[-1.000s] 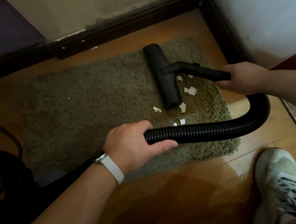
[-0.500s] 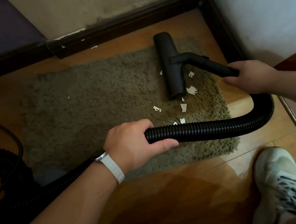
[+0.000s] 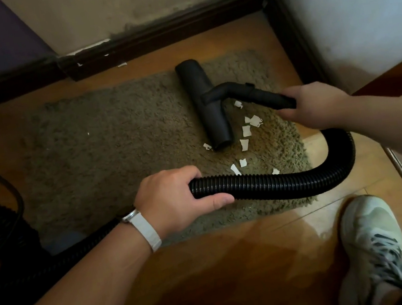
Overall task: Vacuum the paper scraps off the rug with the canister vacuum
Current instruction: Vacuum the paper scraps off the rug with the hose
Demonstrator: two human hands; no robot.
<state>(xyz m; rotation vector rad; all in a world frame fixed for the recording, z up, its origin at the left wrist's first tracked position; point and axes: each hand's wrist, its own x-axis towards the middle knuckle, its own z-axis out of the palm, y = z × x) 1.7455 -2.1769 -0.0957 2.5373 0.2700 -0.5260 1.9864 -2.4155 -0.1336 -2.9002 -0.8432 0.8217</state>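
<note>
Just pulled back, the nozzle (image 3: 204, 106) has missed paper scraps (image 3: 246, 131) beside my right fingers (image 3: 292, 114), curled round the wand (image 3: 269, 98); left fingers (image 3: 188, 173) grip the hose (image 3: 275, 183).

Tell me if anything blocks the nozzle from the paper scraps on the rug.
Nothing visible does. The nozzle lies on the rug with the paper scraps loose beside it, only bare pile between. Two scraps sit right by the hose.

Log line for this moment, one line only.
left hand: grips hose | right hand: grips wand | nozzle: on rug | paper scraps: beside nozzle
</note>
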